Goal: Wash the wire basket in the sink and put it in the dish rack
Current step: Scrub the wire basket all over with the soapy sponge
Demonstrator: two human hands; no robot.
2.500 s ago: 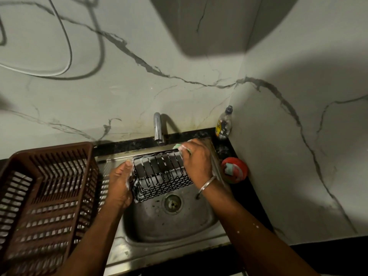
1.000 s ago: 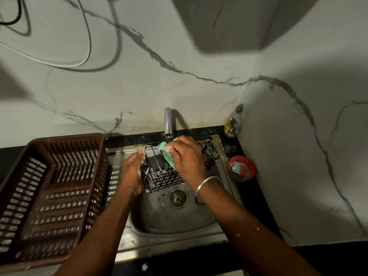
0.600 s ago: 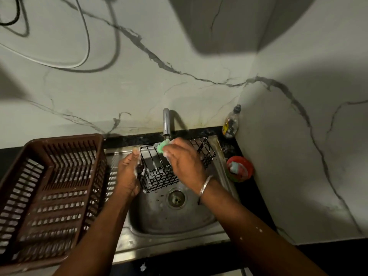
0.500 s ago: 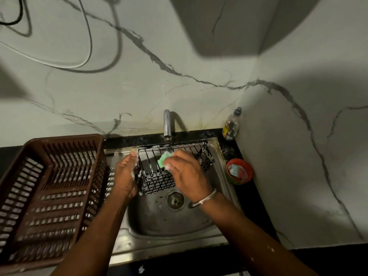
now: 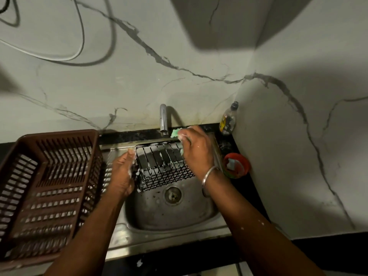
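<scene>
The left hand [image 5: 123,174] grips the wire basket [image 5: 163,168], right hand [image 5: 196,152] a green sponge [image 5: 175,132].

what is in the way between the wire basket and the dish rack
Nothing visible. The wire basket is over the sink, and the brown dish rack stands just left of it. Only the left hand, gripping the basket's left end, lies between them, and it would move with the basket.
</scene>
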